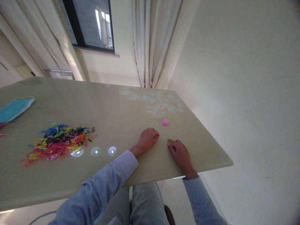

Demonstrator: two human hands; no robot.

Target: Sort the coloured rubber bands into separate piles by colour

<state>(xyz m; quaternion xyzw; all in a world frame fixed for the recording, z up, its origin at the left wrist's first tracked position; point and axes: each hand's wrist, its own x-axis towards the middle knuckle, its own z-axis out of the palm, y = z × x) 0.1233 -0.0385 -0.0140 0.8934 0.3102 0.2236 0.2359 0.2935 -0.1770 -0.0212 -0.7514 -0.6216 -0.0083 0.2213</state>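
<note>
My left hand (147,139) rests knuckles-up on the glossy table (117,112), fingers curled under; a ring shows on one finger and I cannot see anything inside the fist. My right hand (180,153) lies flat on the table a little to the right, its fingertips touching a tiny yellow band (170,138). A small pink bundle of bands (165,122) sits just beyond both hands. A large heap of colourful rubber bands (57,142) lies well to the left of my left arm.
A blue face mask (14,108) lies at the table's far left. The table's right edge and near corner (228,162) are close to my right hand. Curtains and a window stand behind the table; a plain wall is on the right.
</note>
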